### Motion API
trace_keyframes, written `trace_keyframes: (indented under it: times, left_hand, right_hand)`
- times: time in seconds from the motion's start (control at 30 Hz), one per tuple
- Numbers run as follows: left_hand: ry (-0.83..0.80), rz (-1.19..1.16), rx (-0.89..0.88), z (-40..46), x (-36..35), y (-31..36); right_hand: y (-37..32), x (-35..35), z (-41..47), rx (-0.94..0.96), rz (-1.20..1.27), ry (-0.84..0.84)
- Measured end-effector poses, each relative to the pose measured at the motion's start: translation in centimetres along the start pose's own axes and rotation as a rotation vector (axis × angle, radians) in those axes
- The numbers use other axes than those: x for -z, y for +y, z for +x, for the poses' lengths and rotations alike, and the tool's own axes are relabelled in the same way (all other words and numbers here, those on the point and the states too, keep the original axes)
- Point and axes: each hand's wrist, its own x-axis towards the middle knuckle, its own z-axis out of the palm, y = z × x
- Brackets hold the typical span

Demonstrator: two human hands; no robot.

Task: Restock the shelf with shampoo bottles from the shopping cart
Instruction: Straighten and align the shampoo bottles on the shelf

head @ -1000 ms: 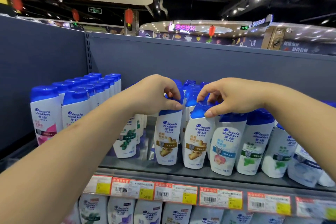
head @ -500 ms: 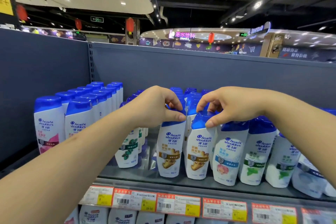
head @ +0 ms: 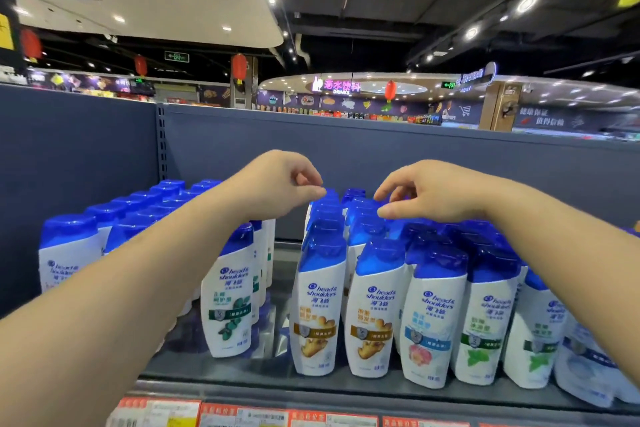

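A: While both arms reach over the shelf [head: 221, 376], what crowds the space around them?

B: Rows of shampoo bottles [head: 375, 308], white with blue caps, fill the shelf from 9 o'clock round to 3 o'clock. A grey back panel [head: 381, 156] closes it off at 12 o'clock, and price tags [head: 242, 416] line the front edge at 6 o'clock. One gap of bare shelf runs back between the green-leaf bottle [head: 230, 295] and the two ginger-label bottles [head: 317, 308].

A: How do the bottles stand?

B: Upright, long axis vertical, caps up, labels facing the camera. Those toward 3 o'clock lean a little.

A: And the hands?

B: The left hand [head: 277, 185] hovers above the rear caps at about 11 o'clock, fingers loosely curled, thumb and forefinger nearly together, gripping nothing. The right hand [head: 426, 196] sits at 1 o'clock, likewise half-curled and empty, its fingertips [head: 382, 211] just above the caps; whether they touch one I cannot tell.
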Motion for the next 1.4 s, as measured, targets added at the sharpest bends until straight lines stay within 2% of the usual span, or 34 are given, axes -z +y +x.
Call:
trace_keyframes:
  times: [0.07,0.13,0.37,0.77,1.1,1.4]
  left_hand:
    - [-0.170,0.111,-0.009,1.3,-0.6,0.7]
    - [-0.270,0.160,-0.021,2.0,-1.2,1.2]
    - [-0.405,0.022,-0.031,2.3,-1.5,0.9]
    - [-0.440,0.018,-0.065,2.4,-1.3,0.2]
    - [-0.393,0.063,-0.080,2.4,-1.6,-0.1]
    - [-0.337,0.158,-0.183,2.0,-2.2,-0.2]
  right_hand:
    - [0.1,-1.0,1.3,-0.017,-0.102,-0.075]
    - [0.3,-2.3,2.2,-0.023,-0.146,-0.123]
    - [0.5,-2.6,2.3,0.031,-0.102,-0.104]
    - [0.0,-0.8,1.7,-0.012,-0.009,-0.240]
    - [0.2,-2.7,1.8,0.021,0.043,-0.098]
    - [0.8,-2.1,1.1,0.005,0.051,-0.137]
